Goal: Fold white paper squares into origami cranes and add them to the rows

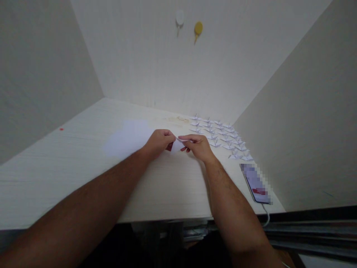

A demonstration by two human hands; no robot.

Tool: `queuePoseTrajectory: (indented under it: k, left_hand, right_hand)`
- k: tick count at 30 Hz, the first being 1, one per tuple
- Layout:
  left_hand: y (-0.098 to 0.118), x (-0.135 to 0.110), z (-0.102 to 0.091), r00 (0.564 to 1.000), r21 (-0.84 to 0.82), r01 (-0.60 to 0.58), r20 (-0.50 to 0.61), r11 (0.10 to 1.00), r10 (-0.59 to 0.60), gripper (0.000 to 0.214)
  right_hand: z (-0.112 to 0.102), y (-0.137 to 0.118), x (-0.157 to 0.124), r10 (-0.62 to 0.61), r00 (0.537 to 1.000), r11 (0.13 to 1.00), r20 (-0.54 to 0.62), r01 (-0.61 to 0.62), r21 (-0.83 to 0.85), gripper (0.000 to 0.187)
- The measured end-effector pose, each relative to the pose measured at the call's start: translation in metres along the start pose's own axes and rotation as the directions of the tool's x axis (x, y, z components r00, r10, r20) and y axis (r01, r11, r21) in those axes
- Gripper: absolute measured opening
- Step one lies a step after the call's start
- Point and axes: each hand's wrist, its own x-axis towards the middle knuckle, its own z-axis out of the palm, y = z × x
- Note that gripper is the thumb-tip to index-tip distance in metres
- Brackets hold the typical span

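Note:
A small white sheet of paper (176, 146), partly folded, is held between my two hands above the middle of the desk. My left hand (162, 140) pinches its left edge between thumb and fingers. On the other side, my right hand (196, 144) grips the paper's upper right part, its thumb and fingers closed on it. Parts of the paper are hidden behind the fingers. Several folded white paper cranes (220, 132) stand in rows on the desk to the right of my right hand. Loose white paper sheets (129, 136) lie to the left of my left hand.
The pale desk (167, 190) has panels on its left, back and right. A phone (255, 184) with a white cable (267, 215) lies at the right front. A yellow hook (198, 28) and a white hook (180, 18) are on the back panel. A small red thing (61, 129) lies far left.

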Motion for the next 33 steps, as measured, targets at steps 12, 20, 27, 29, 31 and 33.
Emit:
queuePoseTrajectory:
  k: [12,20,27,29,31,33]
  left_hand:
    - [0.0018,-0.0014,0.0016,0.996,-0.127,0.086,0.013,0.988,-0.085,0.009]
    - [0.0009,-0.0001,0.0013,0.995,-0.154,0.094,0.030,0.984,-0.091,0.009]
    - [0.0007,-0.0013,-0.0007,0.988,-0.199,0.089,0.139,0.976,-0.062,0.013]
    - [0.0003,-0.0011,-0.0004,0.991,-0.166,0.072,0.123,0.983,-0.052,0.013]
    - [-0.0002,-0.0003,0.0000,0.995,-0.121,0.051,0.090,0.991,-0.040,0.012]
    - [-0.0007,0.0004,-0.0002,0.997,-0.081,0.021,0.072,0.996,-0.016,0.011]
  right_hand:
    - [0.0003,0.0008,0.0000,0.002,1.000,0.997,-0.012,-0.001,0.071,0.011]
    - [-0.0009,-0.0012,-0.0007,0.021,0.999,0.999,-0.025,-0.020,0.041,0.014]
    - [-0.0019,-0.0035,-0.0016,0.015,0.999,0.997,-0.035,-0.013,0.073,0.012]
    - [-0.0024,-0.0050,-0.0022,0.018,1.000,0.997,-0.023,-0.016,0.072,0.013]
    - [-0.0027,-0.0064,-0.0027,0.029,1.000,0.997,0.007,-0.029,0.077,0.014]
    - [-0.0024,-0.0072,-0.0030,0.039,0.999,0.996,0.033,-0.041,0.082,0.015]
